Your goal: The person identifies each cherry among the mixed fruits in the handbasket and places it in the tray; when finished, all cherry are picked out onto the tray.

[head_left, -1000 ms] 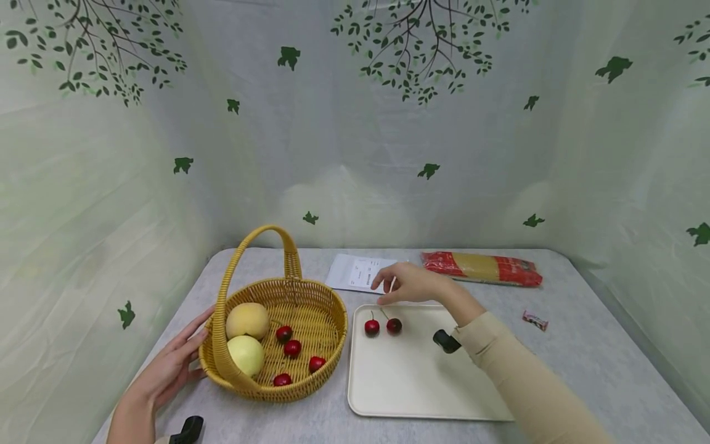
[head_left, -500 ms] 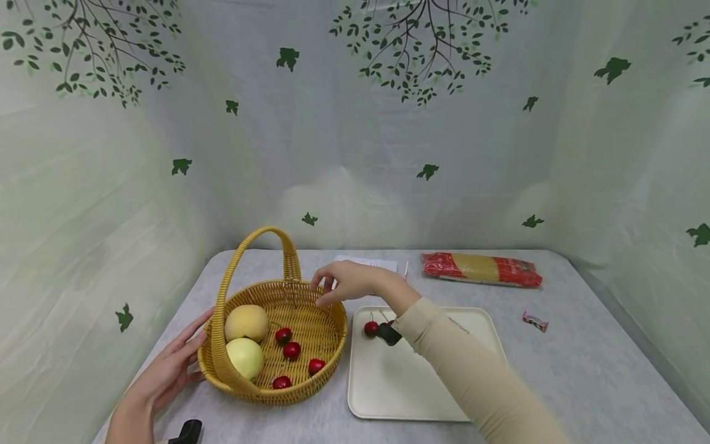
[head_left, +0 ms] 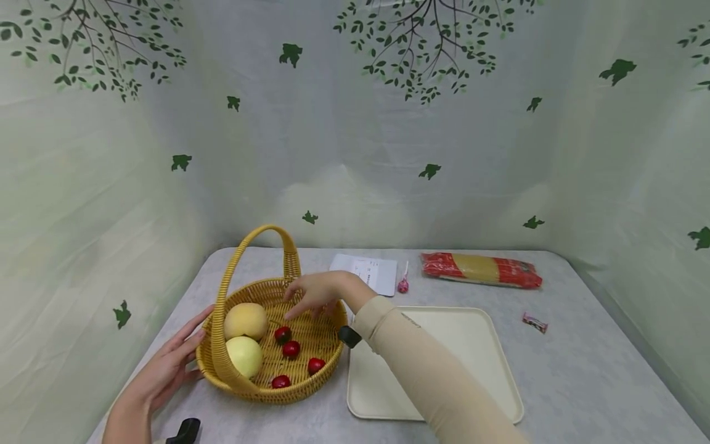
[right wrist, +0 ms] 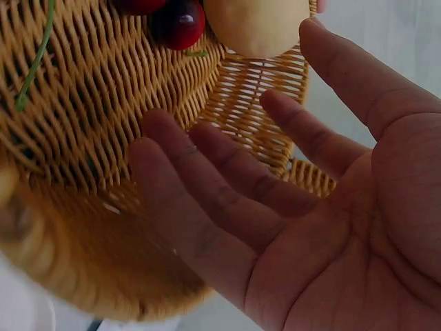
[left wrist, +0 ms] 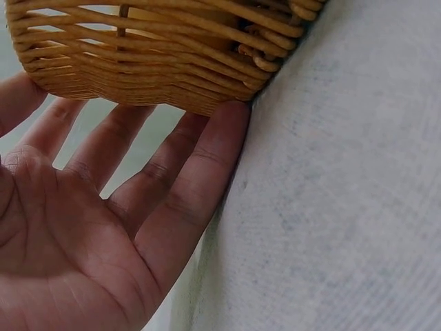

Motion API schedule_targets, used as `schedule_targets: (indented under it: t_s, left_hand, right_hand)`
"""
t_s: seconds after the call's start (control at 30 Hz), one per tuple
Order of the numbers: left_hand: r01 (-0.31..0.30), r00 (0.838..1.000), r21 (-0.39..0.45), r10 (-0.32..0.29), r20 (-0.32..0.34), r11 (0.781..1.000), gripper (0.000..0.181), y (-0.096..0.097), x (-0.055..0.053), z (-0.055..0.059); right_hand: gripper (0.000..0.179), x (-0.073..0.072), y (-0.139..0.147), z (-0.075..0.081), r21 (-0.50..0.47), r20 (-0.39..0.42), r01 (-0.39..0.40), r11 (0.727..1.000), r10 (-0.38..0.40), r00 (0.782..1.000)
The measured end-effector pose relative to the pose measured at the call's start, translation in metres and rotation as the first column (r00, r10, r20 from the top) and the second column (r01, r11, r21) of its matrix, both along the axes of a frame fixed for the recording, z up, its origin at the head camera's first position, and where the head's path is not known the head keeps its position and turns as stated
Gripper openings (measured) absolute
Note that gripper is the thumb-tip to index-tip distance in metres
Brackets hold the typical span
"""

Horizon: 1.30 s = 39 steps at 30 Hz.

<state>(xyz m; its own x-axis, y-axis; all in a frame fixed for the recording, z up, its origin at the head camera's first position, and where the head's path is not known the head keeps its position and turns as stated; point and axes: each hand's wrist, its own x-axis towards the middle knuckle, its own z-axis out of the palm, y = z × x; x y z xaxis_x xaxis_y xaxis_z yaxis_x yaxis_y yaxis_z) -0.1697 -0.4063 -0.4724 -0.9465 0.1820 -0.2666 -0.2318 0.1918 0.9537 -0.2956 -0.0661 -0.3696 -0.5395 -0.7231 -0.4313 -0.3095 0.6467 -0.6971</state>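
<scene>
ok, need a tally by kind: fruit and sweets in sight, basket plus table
Cherries: 4
Large round yellowish fruits, exact kind unclear: 2
Lollipop: 1
Wrapped sweet: 1
Total: 8
The right sleeve covers part of the tray, so anything under it is uncounted.

Pale grey-green sheets hang on three sides: left sheet, far sheet, right sheet. Left sheet shows slanting creases. Printed branches with small green leaves droop from the top, at upper left and far centre; a cropped portion appears at the far right edge. Dark green patches dot all three sheets. Table: light grey, mottled, far corners rounded, far edge near the far sheet. Light soft, diffuse; paler glow low on far sheet, left and right.
</scene>
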Motion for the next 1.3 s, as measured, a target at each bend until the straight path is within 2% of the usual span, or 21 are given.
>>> schedule_targets:
  t_s: [0.17, 0.33, 0.43, 0.67, 0.8, 0.93, 1.03, 1.3]
  left_hand:
    - [0.002, 1.0, 0.001, -0.002, -0.011, 1.0, 0.06, 0.0, 0.0, 0.0]
    - [-0.004, 1.0, 0.003, 0.004, -0.005, 1.0, 0.061, 0.002, -0.001, 0.0]
    - [-0.012, 1.0, 0.002, 0.012, 0.005, 1.0, 0.062, 0.005, -0.003, -0.003]
    - [-0.033, 0.999, 0.025, 0.033, 0.014, 0.999, 0.063, -0.002, -0.001, -0.009]
    - [-0.019, 1.0, 0.036, 0.019, 0.015, 0.999, 0.064, 0.001, -0.006, -0.008]
    - [-0.025, 0.999, 0.051, 0.024, 0.022, 0.998, 0.064, 0.002, -0.005, -0.006]
    - [-0.03, 0.999, 0.056, 0.029, 0.027, 0.998, 0.065, 0.003, -0.005, -0.006]
    - [-0.016, 1.0, 0.073, 0.016, 0.008, 0.997, 0.064, 0.002, -0.003, -0.003]
  right_hand:
    - [0.058, 0.002, -0.013, -0.003, 0.053, 0.113, 0.046, 0.998, -0.052, 0.992]
    - [0.054, 0.003, -0.024, -0.005, 0.123, 0.214, 0.096, 0.988, -0.121, 0.969]
    - [0.049, 0.006, -0.028, -0.006, 0.171, 0.225, 0.12, 0.978, -0.158, 0.962]
    - [0.04, 0.011, -0.041, -0.006, 0.226, 0.22, 0.068, 0.972, -0.119, 0.968]
    - [0.041, 0.009, -0.04, -0.007, 0.236, 0.253, 0.068, 0.969, -0.129, 0.959]
    - [0.038, 0.009, -0.045, -0.008, 0.227, 0.291, 0.035, 0.973, -0.102, 0.951]
    - [0.034, 0.01, -0.047, -0.009, 0.224, 0.287, 0.019, 0.974, -0.084, 0.954]
    - [0.021, 0.008, -0.056, -0.013, 0.28, 0.192, -0.014, 0.96, -0.041, 0.98]
